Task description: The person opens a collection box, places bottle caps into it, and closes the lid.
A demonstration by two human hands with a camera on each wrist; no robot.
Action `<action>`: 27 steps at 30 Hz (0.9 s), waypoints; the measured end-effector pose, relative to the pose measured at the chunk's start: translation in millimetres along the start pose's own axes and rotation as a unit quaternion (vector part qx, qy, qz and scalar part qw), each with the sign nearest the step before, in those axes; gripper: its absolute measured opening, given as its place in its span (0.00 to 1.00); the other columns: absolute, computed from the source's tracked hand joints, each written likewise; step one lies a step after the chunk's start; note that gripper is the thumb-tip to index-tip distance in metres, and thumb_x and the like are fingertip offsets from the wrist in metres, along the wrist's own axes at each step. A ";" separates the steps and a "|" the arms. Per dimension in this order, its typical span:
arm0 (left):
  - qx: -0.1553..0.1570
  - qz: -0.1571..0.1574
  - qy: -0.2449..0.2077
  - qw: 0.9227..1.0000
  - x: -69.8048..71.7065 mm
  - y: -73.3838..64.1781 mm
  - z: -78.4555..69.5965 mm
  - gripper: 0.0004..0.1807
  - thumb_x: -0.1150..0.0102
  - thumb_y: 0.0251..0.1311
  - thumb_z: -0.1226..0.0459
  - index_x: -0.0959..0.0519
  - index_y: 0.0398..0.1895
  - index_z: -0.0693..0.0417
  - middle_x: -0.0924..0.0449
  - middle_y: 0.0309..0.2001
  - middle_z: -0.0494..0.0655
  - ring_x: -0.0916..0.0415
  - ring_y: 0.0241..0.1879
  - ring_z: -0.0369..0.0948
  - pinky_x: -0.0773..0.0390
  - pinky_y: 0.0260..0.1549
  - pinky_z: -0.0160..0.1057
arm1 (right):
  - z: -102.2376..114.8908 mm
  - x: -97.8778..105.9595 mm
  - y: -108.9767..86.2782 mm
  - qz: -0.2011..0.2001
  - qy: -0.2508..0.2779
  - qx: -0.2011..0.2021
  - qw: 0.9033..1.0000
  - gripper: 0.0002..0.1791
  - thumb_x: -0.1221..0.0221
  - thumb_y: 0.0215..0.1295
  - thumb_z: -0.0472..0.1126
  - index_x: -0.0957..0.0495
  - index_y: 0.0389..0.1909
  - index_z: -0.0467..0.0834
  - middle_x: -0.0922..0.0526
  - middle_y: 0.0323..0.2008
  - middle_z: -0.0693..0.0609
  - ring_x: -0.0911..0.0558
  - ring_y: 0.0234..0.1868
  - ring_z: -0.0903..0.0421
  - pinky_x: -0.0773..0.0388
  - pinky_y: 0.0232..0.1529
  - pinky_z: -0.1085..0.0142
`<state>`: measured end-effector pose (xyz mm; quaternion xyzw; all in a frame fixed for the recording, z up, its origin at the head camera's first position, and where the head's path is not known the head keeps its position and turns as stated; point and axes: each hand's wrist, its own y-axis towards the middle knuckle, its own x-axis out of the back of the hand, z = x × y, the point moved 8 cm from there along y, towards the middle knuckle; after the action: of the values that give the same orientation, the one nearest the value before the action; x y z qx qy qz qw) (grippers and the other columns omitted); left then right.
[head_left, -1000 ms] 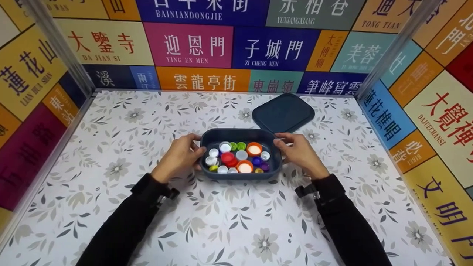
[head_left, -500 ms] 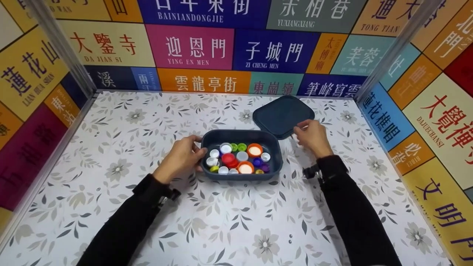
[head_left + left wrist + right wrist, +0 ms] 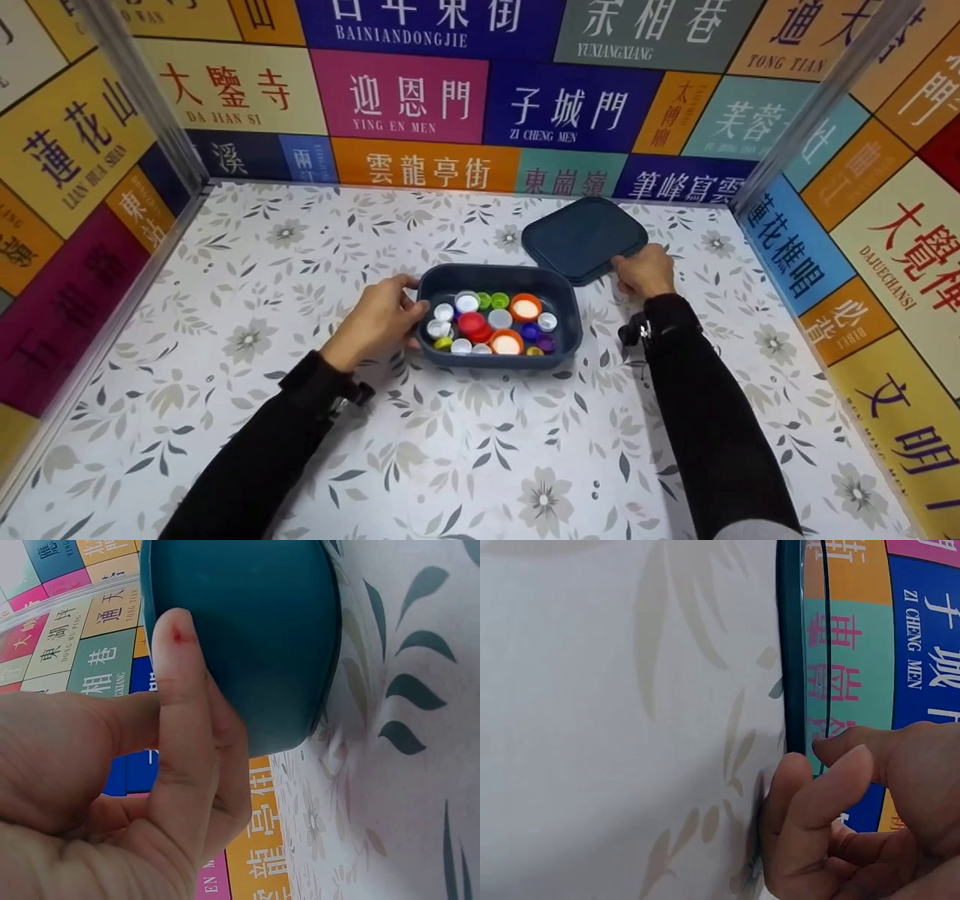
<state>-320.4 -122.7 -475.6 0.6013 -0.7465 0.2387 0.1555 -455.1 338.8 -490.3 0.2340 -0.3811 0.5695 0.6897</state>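
A dark blue oblong container stands on the patterned tabletop, with several plastic bottle caps in white, red, orange, green and purple lying inside. My left hand grips its left end; in the left wrist view the fingers lie along the outer wall. Behind and to the right of the container lies the matching dark lid, flat on the table. At the lid's front right corner my right hand pinches the edge. From the right wrist, the lid appears edge-on, and the thumb tip is at its rim.
Panels with large printed characters wall the table at the back, left and right. The lid sits close behind the container's back right corner.
My right hand has left the container's right end, moved back and right to the lid, and taken hold of its corner. My left hand stays on the container. The head view has shifted slightly.
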 end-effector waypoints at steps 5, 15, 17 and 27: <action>0.003 0.003 0.002 1.000 -0.9 1.8 -1.2 0.27 0.36 0.87 0.63 0.26 0.81 0.62 0.12 0.45 0.54 0.11 0.23 0.40 0.03 0.36 0.53 | -5.7 3.0 0.7 -0.009 0.005 -0.019 1.000 0.17 0.36 0.71 0.42 0.19 0.20 0.46 0.25 0.10 0.62 0.20 0.21 0.56 0.22 0.34 0.65; -0.003 -0.002 0.013 1.000 -1.4 -0.4 -2.7 0.25 0.37 0.86 0.64 0.25 0.79 0.62 0.13 0.43 0.53 0.11 0.22 0.39 0.05 0.33 0.47 | -18.3 -4.1 -1.0 0.003 0.093 -0.090 0.992 0.14 0.32 0.77 0.47 0.16 0.32 0.42 0.16 0.11 0.59 0.13 0.13 0.64 0.13 0.21 0.72; -0.002 -0.001 0.012 1.000 -1.0 -0.1 -2.0 0.25 0.37 0.86 0.63 0.25 0.80 0.62 0.13 0.43 0.53 0.12 0.22 0.38 0.05 0.33 0.48 | -17.2 -3.5 -1.3 -0.001 0.083 -0.088 0.993 0.15 0.32 0.78 0.49 0.16 0.33 0.42 0.16 0.11 0.58 0.13 0.13 0.63 0.13 0.22 0.72; 0.005 0.002 0.005 1.000 -0.4 -0.9 1.0 0.26 0.37 0.87 0.63 0.26 0.81 0.61 0.12 0.44 0.54 0.10 0.24 0.42 0.04 0.35 0.51 | -18.5 -0.9 -4.6 -0.019 0.101 -0.091 0.991 0.23 0.34 0.77 0.49 0.17 0.56 0.33 0.09 0.42 0.42 0.10 0.19 0.59 0.07 0.28 0.66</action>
<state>-319.3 -123.1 -476.6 0.5991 -0.7459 0.2459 0.1558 -446.0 351.1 -501.6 0.1188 -0.3549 0.5397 0.7540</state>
